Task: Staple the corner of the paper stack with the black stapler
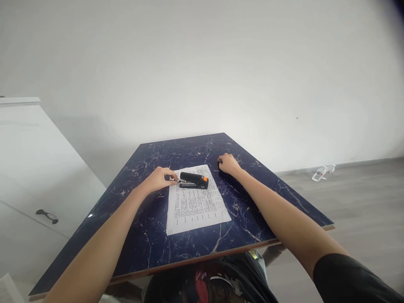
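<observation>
A black stapler [193,181] with an orange patch lies on its side or base across printed sheets of paper [198,210]; which of the two I cannot tell. Its jaws point left and stand apart, with metal showing between them. My left hand [161,178] is at that left end, thumb and fingers pinched on the metal tip of the stapler. Beyond the paper's upper right corner, my right hand [229,163] rests on the table with its fingers curled in. Its fingertips are hidden, so whatever they may hold cannot be seen.
The dark blue marbled table [176,153] has a wooden front edge close to my body. To the left stands a white cabinet [28,168] with a black handle [47,216]. A white plastic wrapper [322,172] lies on the floor at right, by the wall.
</observation>
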Available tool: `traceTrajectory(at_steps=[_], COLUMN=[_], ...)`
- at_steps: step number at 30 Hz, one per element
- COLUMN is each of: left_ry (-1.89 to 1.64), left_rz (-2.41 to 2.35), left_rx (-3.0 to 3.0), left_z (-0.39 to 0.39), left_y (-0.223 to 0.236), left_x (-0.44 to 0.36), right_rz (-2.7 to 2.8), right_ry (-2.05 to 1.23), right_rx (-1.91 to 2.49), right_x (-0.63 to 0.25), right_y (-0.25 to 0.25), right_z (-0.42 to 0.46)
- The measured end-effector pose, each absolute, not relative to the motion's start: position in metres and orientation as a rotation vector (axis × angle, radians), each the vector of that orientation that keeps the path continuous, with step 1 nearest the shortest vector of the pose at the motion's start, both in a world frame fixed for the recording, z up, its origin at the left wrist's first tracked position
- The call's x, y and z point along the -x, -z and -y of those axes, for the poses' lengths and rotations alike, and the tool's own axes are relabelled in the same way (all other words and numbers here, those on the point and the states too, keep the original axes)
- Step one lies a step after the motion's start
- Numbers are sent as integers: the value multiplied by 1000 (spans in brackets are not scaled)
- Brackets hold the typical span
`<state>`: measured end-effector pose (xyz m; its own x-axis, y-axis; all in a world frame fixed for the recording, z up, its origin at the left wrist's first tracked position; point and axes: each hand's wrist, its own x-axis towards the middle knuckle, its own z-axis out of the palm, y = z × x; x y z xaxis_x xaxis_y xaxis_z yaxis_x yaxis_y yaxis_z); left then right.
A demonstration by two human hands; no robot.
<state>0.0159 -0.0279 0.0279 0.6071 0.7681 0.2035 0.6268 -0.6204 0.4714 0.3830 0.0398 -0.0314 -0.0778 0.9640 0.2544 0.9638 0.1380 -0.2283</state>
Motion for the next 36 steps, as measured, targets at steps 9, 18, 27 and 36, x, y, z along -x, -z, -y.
traceTrajectory(at_steps=[9, 18, 27, 36], left_ry=[-614, -582, -608, -629], left_rz=[-1154, -1138, -1136, -1145], left_rx=[-2450, -2443, -2412, -2410], left_z=[25, 24, 25, 26], left_y=[-25, -23, -24, -25], left_x=[-14, -14, -14, -15], right_rz=[2076, 2078, 2087, 2083], right_ry=[-2, 7, 16, 17], right_rx=[1857, 1847, 1845, 1833], right_x=[-383, -386, -389, -390], right_y=[32, 34, 39, 38], right_z=[-41, -44, -50, -50])
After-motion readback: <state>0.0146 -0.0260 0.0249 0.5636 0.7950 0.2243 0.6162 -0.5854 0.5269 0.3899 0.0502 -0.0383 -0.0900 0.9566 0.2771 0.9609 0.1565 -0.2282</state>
